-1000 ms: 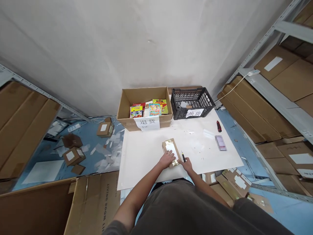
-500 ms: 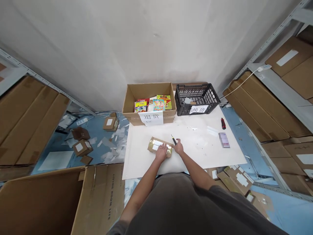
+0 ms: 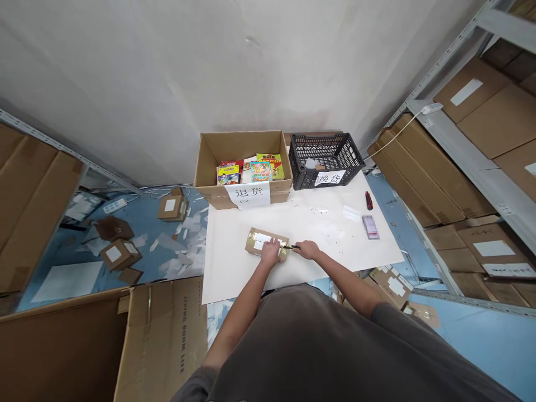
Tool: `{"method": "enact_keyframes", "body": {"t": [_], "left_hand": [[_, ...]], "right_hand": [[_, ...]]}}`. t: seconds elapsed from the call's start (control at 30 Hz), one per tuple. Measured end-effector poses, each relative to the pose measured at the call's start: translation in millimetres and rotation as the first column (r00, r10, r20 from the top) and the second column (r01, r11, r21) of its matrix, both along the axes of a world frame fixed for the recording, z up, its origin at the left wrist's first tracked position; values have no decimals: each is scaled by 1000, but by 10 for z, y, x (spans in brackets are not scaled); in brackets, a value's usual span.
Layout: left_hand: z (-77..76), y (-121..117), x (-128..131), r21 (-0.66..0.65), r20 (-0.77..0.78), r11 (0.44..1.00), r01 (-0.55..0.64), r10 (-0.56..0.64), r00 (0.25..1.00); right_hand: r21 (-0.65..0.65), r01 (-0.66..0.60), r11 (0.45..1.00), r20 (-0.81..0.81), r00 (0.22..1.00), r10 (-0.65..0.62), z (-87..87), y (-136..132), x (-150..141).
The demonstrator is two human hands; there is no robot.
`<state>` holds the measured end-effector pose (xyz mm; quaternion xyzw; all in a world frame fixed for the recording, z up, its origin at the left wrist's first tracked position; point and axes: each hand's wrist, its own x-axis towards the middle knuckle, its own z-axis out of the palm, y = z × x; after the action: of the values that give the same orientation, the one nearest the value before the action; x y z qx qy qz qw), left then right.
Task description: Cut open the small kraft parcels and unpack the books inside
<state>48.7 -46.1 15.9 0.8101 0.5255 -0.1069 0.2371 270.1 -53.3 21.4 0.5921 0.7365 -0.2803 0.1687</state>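
Observation:
A small cardboard box point(image 3: 254, 239) with a white label and shiny tape lies lengthwise across the white table point(image 3: 228, 279). My left hand point(image 3: 270, 252) holds it from the near side, fingers over its top. A slim black and yellow box cutter point(image 3: 294, 247) is gripped in my right hand point(image 3: 308, 249), just right of the box. Its tip points left and reaches over the taped right end of the box; whether the blade is in the tape is too small to tell.
Behind stand a large open carton point(image 3: 209, 195) with colourful books point(image 3: 260, 171) inside and a black plastic crate point(image 3: 304, 180). A red and black tool point(image 3: 368, 200) and a blurred purple item point(image 3: 371, 227) lie at the table's right. Shelves of cartons point(image 3: 427, 184) flank the right side.
The box has turned from pointing away to lying crosswise. My right hand has swung the cutter from pointing away to pointing left, over the box's right end. My left hand stays on the box.

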Motion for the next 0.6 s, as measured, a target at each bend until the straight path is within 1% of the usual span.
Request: {"method": "enact_keyframes", "body": {"t": [0.07,0.13,0.33,0.4,0.5,0.6], "left_hand": [[-8,10,3,-5,-12,1000,3,-3,1000],[-23,18,2,-16,-19,1000,11,-11,1000],[-68,53,12,-65,-43,998,20,-23,999],[-73,74,27,-79,-51,997,15,-20,999],[-69,104,54,-100,-56,995,20,-25,998],[-47,111,70,-113,-59,993,19,-26,998]], "right_hand": [[-21,-66,998,42,997,67,51,123,-30],[-52,-111,993,46,993,113,90,212,-13],[-146,-152,978,-15,988,151,104,446,57],[-222,-129,966,-53,991,120,96,557,60],[-360,-59,931,-100,995,24,82,664,82],[-426,37,904,-180,976,-125,43,603,141]]}}
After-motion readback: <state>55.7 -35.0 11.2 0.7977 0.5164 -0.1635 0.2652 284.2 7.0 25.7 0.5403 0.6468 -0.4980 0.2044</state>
